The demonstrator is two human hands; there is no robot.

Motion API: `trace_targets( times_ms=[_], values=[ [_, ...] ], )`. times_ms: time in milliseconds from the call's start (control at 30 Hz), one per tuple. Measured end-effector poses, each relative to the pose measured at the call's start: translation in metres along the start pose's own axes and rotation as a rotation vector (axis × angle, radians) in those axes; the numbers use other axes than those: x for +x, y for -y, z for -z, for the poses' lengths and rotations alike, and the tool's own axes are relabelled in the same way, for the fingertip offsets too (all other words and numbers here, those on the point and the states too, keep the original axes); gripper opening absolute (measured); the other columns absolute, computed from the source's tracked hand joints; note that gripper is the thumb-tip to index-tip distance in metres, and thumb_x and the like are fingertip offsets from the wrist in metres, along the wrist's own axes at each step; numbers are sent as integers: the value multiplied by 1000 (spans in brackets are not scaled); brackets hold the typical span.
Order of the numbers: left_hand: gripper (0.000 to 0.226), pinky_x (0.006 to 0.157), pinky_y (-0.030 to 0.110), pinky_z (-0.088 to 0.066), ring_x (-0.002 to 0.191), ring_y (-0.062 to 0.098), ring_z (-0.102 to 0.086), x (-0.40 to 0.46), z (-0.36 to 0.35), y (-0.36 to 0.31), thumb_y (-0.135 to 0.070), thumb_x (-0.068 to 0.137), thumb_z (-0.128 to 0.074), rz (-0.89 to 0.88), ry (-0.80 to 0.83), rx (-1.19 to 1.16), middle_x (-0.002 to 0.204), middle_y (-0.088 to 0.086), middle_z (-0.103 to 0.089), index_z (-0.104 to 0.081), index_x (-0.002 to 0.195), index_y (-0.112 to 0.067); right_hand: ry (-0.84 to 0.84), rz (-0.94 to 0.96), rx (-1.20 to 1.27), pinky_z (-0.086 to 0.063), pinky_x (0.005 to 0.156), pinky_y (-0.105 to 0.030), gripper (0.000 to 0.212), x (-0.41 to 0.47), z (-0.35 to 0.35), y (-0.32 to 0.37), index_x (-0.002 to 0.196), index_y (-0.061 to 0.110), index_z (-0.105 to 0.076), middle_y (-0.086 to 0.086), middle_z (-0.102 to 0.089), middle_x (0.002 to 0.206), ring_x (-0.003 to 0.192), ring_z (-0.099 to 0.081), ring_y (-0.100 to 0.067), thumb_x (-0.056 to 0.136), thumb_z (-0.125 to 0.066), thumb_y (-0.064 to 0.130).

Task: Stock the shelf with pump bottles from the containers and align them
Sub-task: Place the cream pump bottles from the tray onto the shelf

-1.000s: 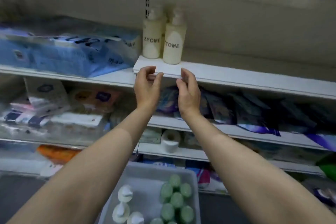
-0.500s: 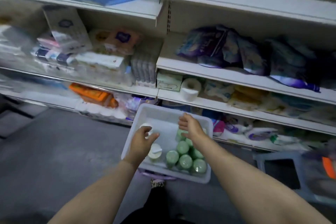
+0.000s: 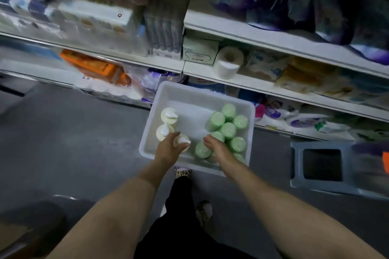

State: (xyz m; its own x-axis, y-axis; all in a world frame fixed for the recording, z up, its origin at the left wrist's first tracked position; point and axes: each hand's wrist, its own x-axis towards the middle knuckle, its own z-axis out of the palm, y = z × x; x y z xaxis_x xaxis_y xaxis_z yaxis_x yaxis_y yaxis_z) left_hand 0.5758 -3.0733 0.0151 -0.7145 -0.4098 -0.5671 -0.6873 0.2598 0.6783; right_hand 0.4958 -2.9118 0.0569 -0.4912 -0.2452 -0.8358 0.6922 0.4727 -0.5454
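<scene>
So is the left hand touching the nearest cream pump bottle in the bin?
Touching. The head view shows the left hand with fingers curled round the cream pump bottle, no gap visible.

1. This is a shop aisle: tiered white shelves [image 3: 273, 41] run along one side, packed with wrapped goods.
2. Tissue boxes [image 3: 199, 51], a toilet roll [image 3: 228, 62] and an orange pack [image 3: 94, 67] sit on them.
3. A white restocking bin [image 3: 202, 92] of bottles stands on the grey floor [image 3: 73, 143] against the lowest shelf edge.
</scene>
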Motion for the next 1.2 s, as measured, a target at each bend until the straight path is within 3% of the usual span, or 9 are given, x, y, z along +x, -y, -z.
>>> trace_targets(
  times_ms=[233,600,767,933,1100,1200],
  values=[
    [59,87,19,-34,117,27,-57,12,-11,6,-30,80,-81,16,19,37,125,10,-64,-60,132,-13,-22,3,-29,-36,115,-44,52,12,3,-6,139,17,-58,3,-59,140,125,-52,-11,100,-45,49],
    [50,101,39,-45,112,32,-57,20,-15,11,-17,77,-81,21,-33,161,122,15,-60,-65,125,-18,-63,-16,-4,-39,113,-45,42,16,6,-12,126,23,-65,5,-64,132,122,-55,-12,98,-49,50],
    [42,100,38,-44,112,32,-54,20,-20,17,-17,82,-76,-11,-77,240,121,14,-59,-65,122,-19,-44,-7,-29,-37,114,-46,49,17,8,-14,133,19,-61,4,-60,137,126,-53,-13,97,-49,51],
    [35,94,34,-42,109,30,-54,10,-17,21,-16,80,-78,-64,-113,153,115,13,-62,-67,114,-15,-24,10,-40,-34,116,-46,54,10,14,-12,141,18,-55,3,-56,143,132,-49,-14,99,-47,50],
    [29,76,25,-35,93,25,-58,-2,-4,-4,-15,80,-79,-205,-126,62,100,9,-67,-67,105,-6,-22,56,-10,-38,113,-42,50,-11,18,-7,137,16,-58,-2,-58,141,123,-53,-16,100,-45,47],
    [27,76,30,-39,90,22,-56,-14,6,-34,-22,85,-75,-230,-120,-11,96,3,-64,-62,105,-9,-3,97,17,-39,108,-38,50,-28,20,2,138,19,-58,-1,-54,144,125,-51,-15,98,-49,47]
  ],
)
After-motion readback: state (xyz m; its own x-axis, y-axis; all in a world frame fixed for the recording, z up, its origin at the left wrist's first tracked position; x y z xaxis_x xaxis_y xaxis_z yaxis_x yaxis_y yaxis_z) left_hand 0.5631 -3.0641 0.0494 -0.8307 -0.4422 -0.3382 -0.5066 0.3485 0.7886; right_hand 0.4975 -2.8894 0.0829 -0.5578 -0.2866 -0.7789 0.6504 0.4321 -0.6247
